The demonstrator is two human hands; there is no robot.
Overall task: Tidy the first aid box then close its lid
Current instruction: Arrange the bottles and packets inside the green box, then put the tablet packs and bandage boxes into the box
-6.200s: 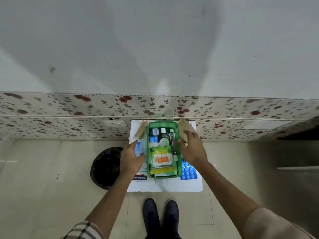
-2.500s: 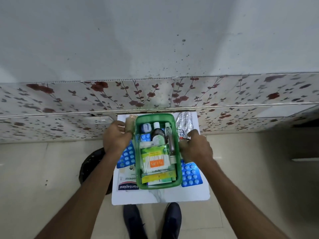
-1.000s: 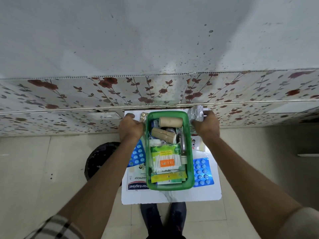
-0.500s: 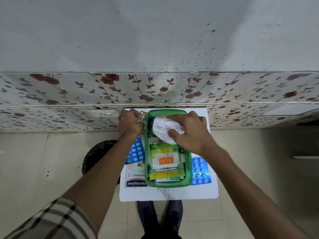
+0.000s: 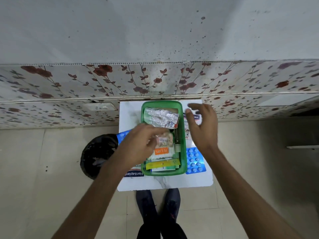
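The green first aid box (image 5: 183, 152) sits open on a small white table (image 5: 165, 182) against the flowered wall. The left hand (image 5: 138, 147) holds a small pill strip (image 5: 164, 142) over the box's middle (image blurred). The right hand (image 5: 202, 125) hovers beside the box, fingers spread, gripping nothing. A silver packet (image 5: 161, 118) lies inside the far end.
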